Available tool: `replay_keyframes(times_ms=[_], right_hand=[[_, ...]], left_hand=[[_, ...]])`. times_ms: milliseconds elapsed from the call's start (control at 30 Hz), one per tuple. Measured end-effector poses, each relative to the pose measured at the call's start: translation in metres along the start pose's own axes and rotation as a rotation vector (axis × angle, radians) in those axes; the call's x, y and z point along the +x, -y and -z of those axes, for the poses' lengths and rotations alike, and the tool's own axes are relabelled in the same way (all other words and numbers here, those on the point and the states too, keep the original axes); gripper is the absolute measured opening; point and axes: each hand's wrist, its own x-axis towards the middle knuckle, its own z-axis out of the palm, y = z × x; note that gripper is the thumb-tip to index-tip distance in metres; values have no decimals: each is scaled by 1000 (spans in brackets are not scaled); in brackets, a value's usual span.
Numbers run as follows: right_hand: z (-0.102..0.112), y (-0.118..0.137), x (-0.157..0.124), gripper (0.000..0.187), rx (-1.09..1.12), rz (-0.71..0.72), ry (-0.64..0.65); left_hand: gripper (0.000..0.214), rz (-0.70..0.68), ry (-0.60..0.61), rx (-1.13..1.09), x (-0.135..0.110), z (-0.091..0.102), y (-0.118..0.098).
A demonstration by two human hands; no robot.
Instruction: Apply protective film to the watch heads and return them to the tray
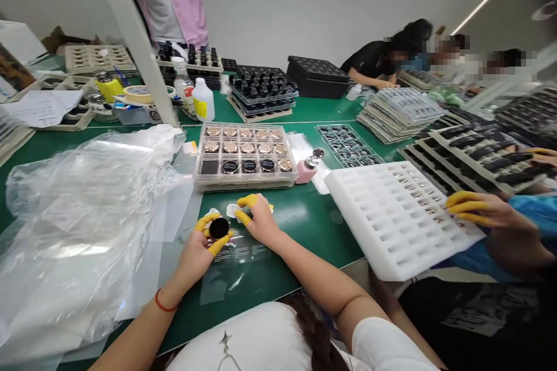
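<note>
My left hand [199,246], with yellow finger cots on, grips a round watch head [219,228] by its rim, its black face towards me. Just right of it, my right hand [260,220], also in yellow finger cots, pinches a small white wipe [232,210]. Beyond both hands sits a clear compartment tray [246,181] with rows of watch heads, gold-coloured ones behind and several black-faced ones in front. One front-left compartment [209,167] shows only its dark bottom. A pink pump bottle [307,170] stands against the tray's right side.
Crumpled clear plastic [82,232] covers the left of the green table [300,217]. A co-worker's hand [474,208] is over a white foam tray [369,226] on my right. Bottles [203,100], a slanted white post [139,40] and stacked trays [261,93] stand behind.
</note>
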Motion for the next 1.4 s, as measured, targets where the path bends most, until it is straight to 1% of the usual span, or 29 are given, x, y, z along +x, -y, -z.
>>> replay_keyframes(times_ms=[33, 100, 167, 200, 267, 333, 433, 500, 567, 600, 667, 767, 800, 900, 1033, 1167, 1233, 1300, 1333, 1400], right_hand=[[9, -4, 1, 19, 63, -29, -11], [25, -9, -3, 31, 187, 1, 24], [35, -11, -12, 43, 290, 24, 121], [37, -11, -16, 45, 341, 2, 175], [35, -12, -22, 40, 476, -110, 244], [29, -13, -23, 33, 653, -267, 238], [21, -15, -20, 32, 856, -462, 232], [18, -16, -18, 35, 901, -525, 287], [19, -18, -19, 38, 894, -551, 357], [20, -19, -20, 39, 875, -551, 365], [24, -23, -22, 39, 820, -516, 310], [33, -33, -22, 30, 709, -438, 173], [35, -36, -21, 27, 673, -429, 160], [40, -39, -19, 24, 584, -423, 201], [43, -32, -15, 19, 488, -384, 259], [43, -27, -12, 24, 425, -475, 203], [42, -29, -11, 25, 424, -494, 237], [43, -30, -11, 23, 453, -474, 301], [43, -30, -11, 22, 472, -461, 305], [45, -26, -10, 21, 516, -436, 245]], left_hand=[[63, 1, -51, -56, 1, 2, -2], [67, -7, -116, -147, 4, 7, -4], [69, -2, -125, -199, 5, 11, -4], [70, -1, -119, -207, 5, 13, -4], [69, -9, -113, -180, 4, 15, -3], [67, -40, -127, -118, 3, 15, -2], [65, -96, -128, -16, 0, 14, -1], [63, -113, -85, 34, -1, 13, 0], [61, -115, -39, 50, -2, 13, 1], [60, -115, -26, 44, -3, 12, 2], [59, -121, -9, 15, -2, 12, 3], [59, -143, 9, -9, 0, 13, 4], [58, -149, 15, -3, 0, 14, 4], [55, -148, 32, 35, -2, 13, 3], [53, -141, 76, 34, -4, 13, 2], [54, -166, 89, 24, -4, 13, 5], [53, -178, 87, 29, -4, 14, 6], [53, -179, 90, 40, -4, 14, 6], [54, -172, 85, 53, -4, 14, 5], [57, -139, 65, 94, -4, 13, 4]])
